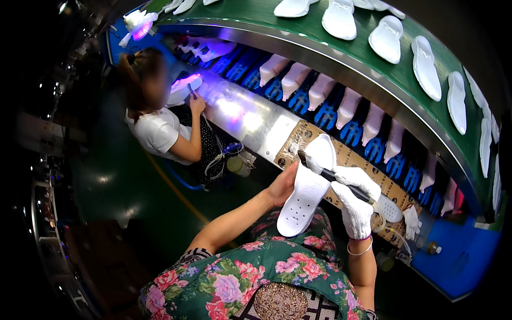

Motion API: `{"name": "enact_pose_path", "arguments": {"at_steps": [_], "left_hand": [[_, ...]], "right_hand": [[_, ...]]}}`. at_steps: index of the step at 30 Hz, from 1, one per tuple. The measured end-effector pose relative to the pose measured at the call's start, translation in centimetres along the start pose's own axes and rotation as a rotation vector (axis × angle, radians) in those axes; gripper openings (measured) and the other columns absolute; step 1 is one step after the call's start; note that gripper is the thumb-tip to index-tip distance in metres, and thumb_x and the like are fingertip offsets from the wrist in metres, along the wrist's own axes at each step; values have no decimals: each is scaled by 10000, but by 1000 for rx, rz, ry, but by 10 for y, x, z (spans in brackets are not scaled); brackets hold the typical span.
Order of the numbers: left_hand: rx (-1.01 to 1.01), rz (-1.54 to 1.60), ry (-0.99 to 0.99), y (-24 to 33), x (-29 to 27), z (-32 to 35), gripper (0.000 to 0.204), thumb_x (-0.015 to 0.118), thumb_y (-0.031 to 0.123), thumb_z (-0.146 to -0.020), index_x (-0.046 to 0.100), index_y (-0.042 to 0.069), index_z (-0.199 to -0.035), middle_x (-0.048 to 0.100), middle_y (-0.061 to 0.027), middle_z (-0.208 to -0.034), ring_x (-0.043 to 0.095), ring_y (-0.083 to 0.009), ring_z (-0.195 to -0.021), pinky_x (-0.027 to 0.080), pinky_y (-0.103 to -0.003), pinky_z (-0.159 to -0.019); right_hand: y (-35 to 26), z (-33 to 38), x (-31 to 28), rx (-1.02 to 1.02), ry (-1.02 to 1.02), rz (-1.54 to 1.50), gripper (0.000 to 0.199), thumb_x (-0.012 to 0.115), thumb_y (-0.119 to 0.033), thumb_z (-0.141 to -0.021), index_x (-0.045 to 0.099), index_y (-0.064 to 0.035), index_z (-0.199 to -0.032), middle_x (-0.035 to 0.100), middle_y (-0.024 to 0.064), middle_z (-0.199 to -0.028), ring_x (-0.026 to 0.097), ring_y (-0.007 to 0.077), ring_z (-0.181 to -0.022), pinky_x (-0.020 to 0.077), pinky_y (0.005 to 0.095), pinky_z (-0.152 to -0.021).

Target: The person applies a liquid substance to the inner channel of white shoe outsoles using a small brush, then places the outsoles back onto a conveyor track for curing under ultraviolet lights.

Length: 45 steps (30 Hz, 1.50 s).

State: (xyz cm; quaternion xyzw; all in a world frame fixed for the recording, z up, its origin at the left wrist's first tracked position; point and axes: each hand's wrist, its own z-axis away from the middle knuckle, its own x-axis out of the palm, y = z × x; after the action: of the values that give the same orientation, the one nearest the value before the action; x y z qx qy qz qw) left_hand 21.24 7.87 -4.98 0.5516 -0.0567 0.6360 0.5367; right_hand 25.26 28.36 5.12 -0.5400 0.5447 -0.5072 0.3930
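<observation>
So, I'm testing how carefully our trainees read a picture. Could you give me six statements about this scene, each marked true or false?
1. The left hand is bare, while the right hand wears a white glove. True.
2. The left hand holds a pink shoe form. False: it holds a white sole piece with small holes.
3. The right hand holds a black-handled tool. True.
4. The shoe pieces on the belt are red. False: white shoe pieces lie on the green belt.
5. Nobody else is in view. False: a co-worker is at the left.
6. Pink shoe forms stand in a row by blue holders. True.
</observation>
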Motion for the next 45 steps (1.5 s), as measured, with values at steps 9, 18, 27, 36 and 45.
{"name": "enact_pose_path", "arguments": {"at_steps": [9, 18, 27, 36, 45], "left_hand": [[-70, 330, -283, -3, 28, -5, 1122, 174, 916, -802, 419, 37, -1455, 612, -202, -1282, 647, -443, -1061, 500, -550, -970], [121, 410, -181, -1, 77, -10, 1081, 112, 891, -828, 409, 49, -1438, 638, -193, -1201, 669, -322, -1059, 560, -449, -910], [134, -191, -42, -10, 60, -10, 999, 115, 837, -873, 236, 113, -1551, 435, -100, -1492, 453, -236, -1359, 398, -394, -1122], [234, 45, -220, 2, 48, -2, 1091, 108, 904, -811, 291, 90, -1515, 520, -159, -1387, 595, -305, -1190, 511, -447, -997], [307, 98, -150, 16, 25, -4, 1106, 206, 930, -784, 220, 129, -1548, 476, -154, -1426, 528, -292, -1278, 454, -446, -1080]], "right_hand": [[-10, -5, -1, -143, 48, 178, 183, 781, 7, -783, 744, 0, -962, 720, 78, -904, 677, 157, -829, 537, 284, -748], [-19, -33, -8, -527, 81, 522, 247, 779, 15, -745, 739, -28, -985, 733, 121, -996, 700, 237, -884, 543, 325, -797], [-6, -17, 12, -587, 9, 693, 306, 774, -38, -727, 758, -114, -1023, 710, 65, -951, 650, 265, -848, 504, 379, -749], [-1, -25, 24, -553, 4, 661, 279, 781, 1, -699, 761, -98, -959, 723, 73, -915, 684, 249, -829, 542, 333, -757], [13, -18, 23, -352, 3, 321, 290, 746, -57, -752, 756, -118, -1035, 730, 91, -1013, 688, 260, -876, 536, 350, -765]]}}
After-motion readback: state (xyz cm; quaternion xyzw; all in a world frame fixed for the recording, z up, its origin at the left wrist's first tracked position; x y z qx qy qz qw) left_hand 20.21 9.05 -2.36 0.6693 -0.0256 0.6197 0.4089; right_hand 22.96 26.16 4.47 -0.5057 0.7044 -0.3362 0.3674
